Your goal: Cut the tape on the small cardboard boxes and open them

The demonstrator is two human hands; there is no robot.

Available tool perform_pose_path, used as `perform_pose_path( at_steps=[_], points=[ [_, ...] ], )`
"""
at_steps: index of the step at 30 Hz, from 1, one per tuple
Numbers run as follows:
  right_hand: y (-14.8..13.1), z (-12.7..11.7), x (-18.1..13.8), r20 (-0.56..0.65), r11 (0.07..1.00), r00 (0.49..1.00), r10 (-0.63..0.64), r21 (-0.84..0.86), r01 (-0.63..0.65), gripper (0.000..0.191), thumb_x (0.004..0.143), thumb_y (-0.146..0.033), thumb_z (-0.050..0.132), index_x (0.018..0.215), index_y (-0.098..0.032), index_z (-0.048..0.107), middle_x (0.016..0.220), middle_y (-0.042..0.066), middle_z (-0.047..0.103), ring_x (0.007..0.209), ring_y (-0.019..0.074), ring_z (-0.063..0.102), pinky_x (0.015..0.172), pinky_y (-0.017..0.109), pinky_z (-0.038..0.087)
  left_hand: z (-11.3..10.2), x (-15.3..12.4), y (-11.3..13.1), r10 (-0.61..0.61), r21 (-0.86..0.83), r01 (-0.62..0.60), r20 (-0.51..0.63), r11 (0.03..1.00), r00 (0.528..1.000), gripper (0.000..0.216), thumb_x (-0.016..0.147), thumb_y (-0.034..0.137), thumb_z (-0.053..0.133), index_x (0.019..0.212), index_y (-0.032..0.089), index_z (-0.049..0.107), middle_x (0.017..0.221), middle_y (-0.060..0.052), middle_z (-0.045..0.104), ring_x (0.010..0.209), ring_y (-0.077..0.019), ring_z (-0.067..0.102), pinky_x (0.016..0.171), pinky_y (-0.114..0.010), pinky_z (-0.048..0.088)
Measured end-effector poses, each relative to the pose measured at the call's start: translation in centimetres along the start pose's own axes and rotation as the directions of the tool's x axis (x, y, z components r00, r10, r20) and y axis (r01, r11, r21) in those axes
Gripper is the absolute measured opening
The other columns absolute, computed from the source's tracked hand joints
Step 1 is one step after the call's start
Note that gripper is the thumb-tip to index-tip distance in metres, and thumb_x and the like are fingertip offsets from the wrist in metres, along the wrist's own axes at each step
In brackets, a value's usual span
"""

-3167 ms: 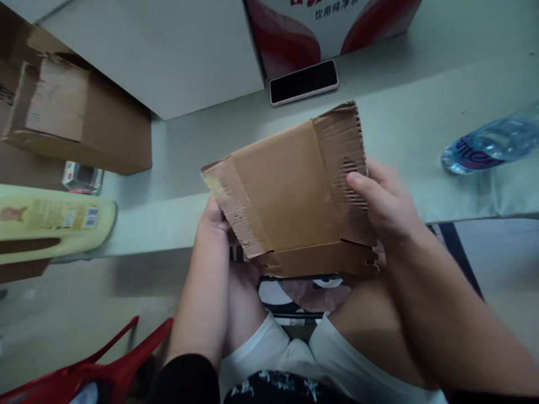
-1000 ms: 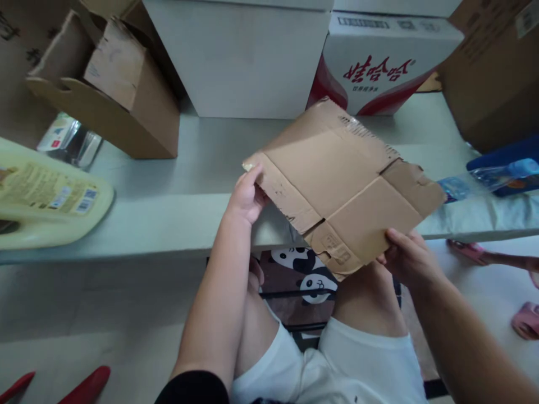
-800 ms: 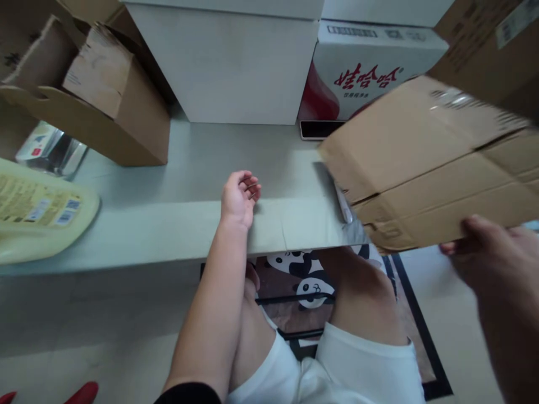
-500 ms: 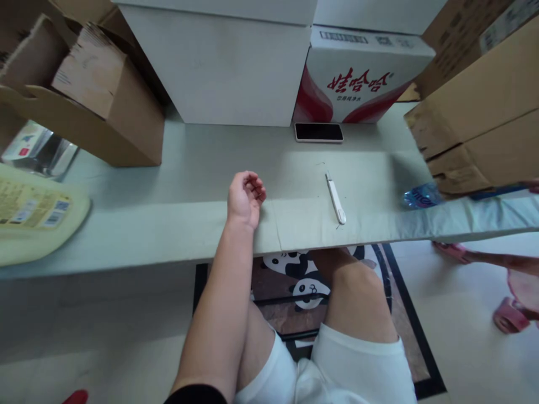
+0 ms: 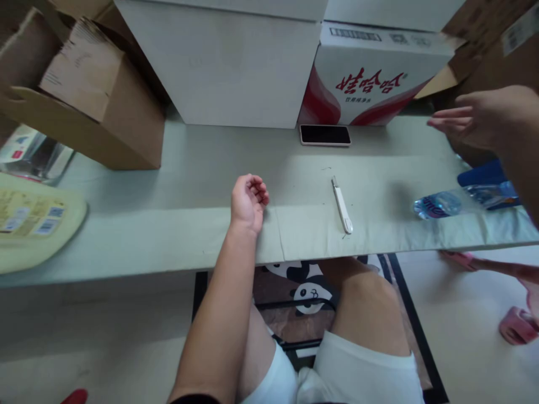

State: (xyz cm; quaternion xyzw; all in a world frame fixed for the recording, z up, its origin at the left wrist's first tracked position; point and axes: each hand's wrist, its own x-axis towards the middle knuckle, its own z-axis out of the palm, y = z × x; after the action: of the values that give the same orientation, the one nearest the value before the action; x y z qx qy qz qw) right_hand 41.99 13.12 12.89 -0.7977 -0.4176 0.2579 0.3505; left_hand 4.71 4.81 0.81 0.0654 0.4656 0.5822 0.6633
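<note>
My left hand (image 5: 250, 203) rests palm up on the table, its fingers loosely curled with nothing in them. To its right lies a white-handled craft knife (image 5: 342, 209) with a narrow metal tip, apart from the hand. At the right side my right hand (image 5: 484, 118) hangs in the air over the table, its fingers stretched toward the left and holding nothing. Below that hand, a clear plastic bottle with a blue label (image 5: 440, 204) lies on its side beside a dark blue object (image 5: 484, 173), partly hidden by my forearm.
A phone (image 5: 325, 135) lies before a red and white carton (image 5: 366, 73), beside a large white box (image 5: 227, 67). At left stand an open cardboard box (image 5: 135, 120) and a pale yellow container (image 5: 42, 224). Brown cardboard (image 5: 484, 62) fills the back right. Another person's pink shoe (image 5: 517, 325) shows below.
The cardboard box at the right has left its place above the bottle, uncovering the bottle and the blue object. My right hand has come into view. The left hand stays on the table.
</note>
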Motion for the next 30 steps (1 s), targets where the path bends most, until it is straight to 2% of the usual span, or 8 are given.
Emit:
perform_pose_path(
  at_steps=[4, 7, 13, 16, 19, 23, 27, 30],
  points=[
    [-0.8, 3.5, -4.4, 0.061, 0.987, 0.997, 0.04, 0.15, -0.049, 0.011, 0.1, -0.008, 0.045, 0.107, -0.009, 0.053, 0.106, 0.021, 0.067, 0.078, 0.0097, 0.071, 0.088, 0.025, 0.057, -0.6, -0.5, 0.5, -0.001, -0.021, 0.002, 0.026, 1.0, 1.0, 0.024, 0.082, 0.032, 0.052, 0.064, 0.017, 0.057, 0.057, 0.002, 0.052, 0.045, -0.0069, 0.048, 0.046, -0.018, 0.038],
    [-1.9, 6.5, -8.0, 0.185, 0.989, 0.983, 0.003, 0.145, -0.03, 0.012, 0.098, -0.006, 0.05, 0.093, -0.017, 0.05, 0.083, 0.007, 0.064, 0.071, 0.0104, 0.07, 0.085, 0.03, 0.058, -1.2, -1.6, 1.2, 0.016, -0.052, -0.015, 0.026, 0.999, 1.0, 0.025, 0.084, 0.032, 0.05, 0.066, 0.017, 0.057, 0.057, 0.002, 0.052, 0.045, -0.0069, 0.048, 0.047, -0.018, 0.038],
    [-5.0, 15.4, -13.6, 0.471, 0.993, 0.874, -0.119, 0.039, 0.114, 0.015, 0.093, -0.008, 0.055, 0.105, -0.016, 0.056, 0.085, 0.005, 0.067, 0.068, 0.0127, 0.068, 0.071, 0.029, 0.057, -4.0, -3.5, 3.2, 0.078, -0.152, -0.083, -0.036, 0.985, 0.996, 0.023, 0.083, 0.032, 0.051, 0.066, 0.016, 0.056, 0.058, 0.003, 0.051, 0.047, -0.0069, 0.047, 0.05, -0.019, 0.037],
    [-7.3, 20.9, -16.3, 0.602, 0.922, 0.735, -0.312, 0.005, 0.387, 0.026, 0.088, -0.011, 0.061, 0.113, -0.015, 0.061, 0.087, 0.007, 0.071, 0.074, 0.0179, 0.069, 0.073, 0.034, 0.058, -6.0, -3.5, 4.6, 0.114, -0.208, -0.131, -0.093, 0.969, 0.989, 0.024, 0.084, 0.033, 0.048, 0.067, 0.017, 0.054, 0.058, 0.003, 0.048, 0.046, -0.0072, 0.046, 0.05, -0.02, 0.035],
    [-10.4, 26.2, -19.5, 0.691, 0.694, 0.474, -0.546, 0.057, 0.718, 0.033, 0.089, -0.017, 0.059, 0.122, -0.015, 0.062, 0.098, 0.009, 0.073, 0.082, 0.0211, 0.07, 0.087, 0.042, 0.058, -7.7, -3.5, 6.1, 0.145, -0.251, -0.173, -0.129, 0.952, 0.981, 0.023, 0.082, 0.034, 0.049, 0.066, 0.017, 0.052, 0.058, 0.004, 0.045, 0.047, -0.0075, 0.044, 0.051, -0.021, 0.034],
    [-15.1, 31.4, -23.9, 0.631, 0.429, 0.228, -0.741, 0.185, 0.884, 0.037, 0.086, -0.012, 0.055, 0.122, -0.017, 0.062, 0.141, 0.012, 0.059, 0.101, 0.0194, 0.069, 0.099, 0.037, 0.055, -9.4, -3.7, 7.7, 0.148, -0.298, -0.193, -0.168, 0.935, 0.975, 0.019, 0.079, 0.032, 0.049, 0.065, 0.018, 0.05, 0.057, 0.004, 0.043, 0.047, -0.0079, 0.042, 0.051, -0.022, 0.032],
    [-18.9, 34.9, -26.0, 0.546, 0.285, 0.12, -0.829, 0.228, 0.931, 0.036, 0.087, -0.013, 0.051, 0.122, -0.02, 0.061, 0.17, 0.004, 0.017, 0.116, 0.0203, 0.067, 0.104, 0.037, 0.053, -10.4, -3.8, 8.4, 0.154, -0.318, -0.209, -0.191, 0.925, 0.969, 0.018, 0.078, 0.029, 0.048, 0.064, 0.018, 0.05, 0.057, 0.003, 0.042, 0.047, -0.008, 0.04, 0.052, -0.022, 0.03],
    [-20.3, 37.0, -25.9, 0.599, 0.251, 0.112, -0.793, 0.154, 0.956, 0.034, 0.088, -0.013, 0.05, 0.119, -0.02, 0.062, 0.165, 0.0, 0.029, 0.128, 0.0278, 0.061, 0.108, 0.045, 0.051, -10.5, -3.8, 8.5, 0.158, -0.316, -0.214, -0.193, 0.925, 0.968, 0.021, 0.08, 0.03, 0.046, 0.064, 0.018, 0.05, 0.057, 0.003, 0.041, 0.047, -0.0082, 0.04, 0.052, -0.023, 0.03]
  ],
)
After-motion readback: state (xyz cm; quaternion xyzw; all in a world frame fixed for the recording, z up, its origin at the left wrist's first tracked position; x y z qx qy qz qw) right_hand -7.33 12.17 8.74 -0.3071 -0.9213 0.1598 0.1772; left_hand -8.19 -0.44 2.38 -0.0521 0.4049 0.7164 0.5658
